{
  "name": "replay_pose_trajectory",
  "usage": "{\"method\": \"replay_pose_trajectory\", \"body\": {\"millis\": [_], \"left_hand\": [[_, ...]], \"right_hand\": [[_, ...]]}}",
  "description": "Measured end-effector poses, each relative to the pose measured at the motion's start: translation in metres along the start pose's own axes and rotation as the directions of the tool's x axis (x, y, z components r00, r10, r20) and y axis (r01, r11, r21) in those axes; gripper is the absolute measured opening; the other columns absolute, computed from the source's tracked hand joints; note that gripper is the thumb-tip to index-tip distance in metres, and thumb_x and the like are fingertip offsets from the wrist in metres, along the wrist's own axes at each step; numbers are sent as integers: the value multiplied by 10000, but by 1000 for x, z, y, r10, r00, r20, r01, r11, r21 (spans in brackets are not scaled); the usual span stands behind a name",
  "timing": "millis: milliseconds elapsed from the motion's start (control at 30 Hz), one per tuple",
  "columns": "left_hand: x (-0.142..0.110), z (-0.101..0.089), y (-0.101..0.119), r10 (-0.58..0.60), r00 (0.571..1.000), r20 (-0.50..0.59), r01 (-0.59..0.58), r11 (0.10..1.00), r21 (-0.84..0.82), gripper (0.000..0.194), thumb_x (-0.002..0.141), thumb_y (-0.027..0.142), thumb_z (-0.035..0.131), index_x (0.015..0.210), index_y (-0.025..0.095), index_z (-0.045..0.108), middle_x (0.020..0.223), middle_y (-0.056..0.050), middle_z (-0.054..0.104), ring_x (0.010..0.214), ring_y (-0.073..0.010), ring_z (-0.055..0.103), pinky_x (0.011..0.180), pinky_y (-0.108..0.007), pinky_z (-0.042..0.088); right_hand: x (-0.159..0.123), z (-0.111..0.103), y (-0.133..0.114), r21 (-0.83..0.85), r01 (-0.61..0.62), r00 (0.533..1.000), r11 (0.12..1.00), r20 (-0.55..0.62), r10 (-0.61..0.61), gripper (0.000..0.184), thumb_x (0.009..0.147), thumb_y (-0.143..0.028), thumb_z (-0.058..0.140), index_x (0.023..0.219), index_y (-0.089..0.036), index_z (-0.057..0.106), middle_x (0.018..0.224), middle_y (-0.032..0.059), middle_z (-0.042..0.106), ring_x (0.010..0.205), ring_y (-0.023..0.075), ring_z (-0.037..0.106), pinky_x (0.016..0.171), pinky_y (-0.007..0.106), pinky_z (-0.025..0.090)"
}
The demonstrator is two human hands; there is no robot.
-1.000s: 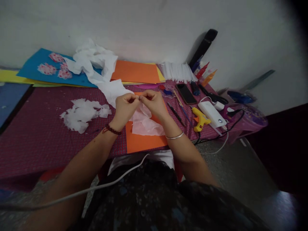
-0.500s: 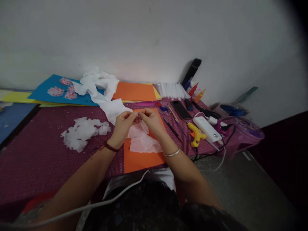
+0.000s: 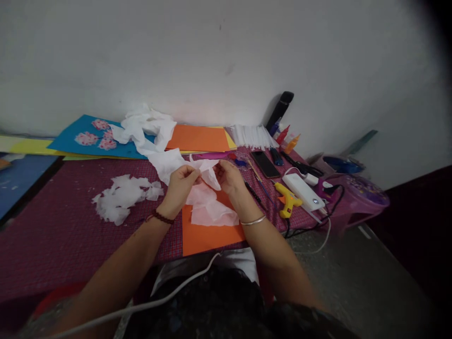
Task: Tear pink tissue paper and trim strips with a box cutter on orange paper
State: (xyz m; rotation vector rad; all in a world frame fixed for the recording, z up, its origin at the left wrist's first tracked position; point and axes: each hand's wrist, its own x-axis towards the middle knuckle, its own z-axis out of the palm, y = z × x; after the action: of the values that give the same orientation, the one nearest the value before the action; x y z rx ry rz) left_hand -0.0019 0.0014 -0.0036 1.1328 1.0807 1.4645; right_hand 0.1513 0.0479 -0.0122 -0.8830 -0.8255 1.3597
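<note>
Held up between both hands, a thin, folded white tissue piece (image 3: 208, 175), just above the near work area. Pinched on one side by the left hand (image 3: 183, 181), with thumb and fingertips brought together on the edge; on the other side by the right hand (image 3: 229, 178), with thumb and curled fingers closed at the edge, exact grip partly hidden. Below the hands, loose, pinkish-white tissue sheets (image 3: 213, 211), lying on a flat orange paper sheet (image 3: 208, 241), with part of the right edge covered by the right wrist.

Just beyond the left hand, the end of a long, crumpled white tissue strip (image 3: 144, 131), crowding the space there and trailing back over a blue card (image 3: 70, 137) with pink-and-white textured clusters (image 3: 86, 138). To the left of that hand, well clear, a loose heap of torn white tissue (image 3: 122, 195) on a maroon checked tablecloth (image 3: 63, 226).

Straight beyond both hands, a stacked orange paper (image 3: 197, 139). Near the right hand, on its right, a slim black pen (image 3: 254, 194), then a blue-handled paintbrush (image 3: 265, 189). Farther right, a yellow glue gun (image 3: 290, 201), a white rectangular device (image 3: 304, 192) and dark cables; beyond these, a black phone (image 3: 264, 164) and a row of white translucent sticks (image 3: 254, 136).
</note>
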Motion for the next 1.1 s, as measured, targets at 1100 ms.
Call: {"method": "replay_pose_trajectory", "body": {"millis": [1100], "left_hand": [[-5, 9, -7, 32, 992, 125, -47, 992, 114, 264, 699, 325, 735, 574, 196, 540, 594, 19, 547, 589, -124, 505, 600, -255, 394]], "right_hand": [[-6, 16, 1, -461, 293, 951, 838, 235, -203, 107, 753, -272, 669, 691, -216, 601, 684, -41, 575, 669, 137, 505, 667, 293, 389]]}}
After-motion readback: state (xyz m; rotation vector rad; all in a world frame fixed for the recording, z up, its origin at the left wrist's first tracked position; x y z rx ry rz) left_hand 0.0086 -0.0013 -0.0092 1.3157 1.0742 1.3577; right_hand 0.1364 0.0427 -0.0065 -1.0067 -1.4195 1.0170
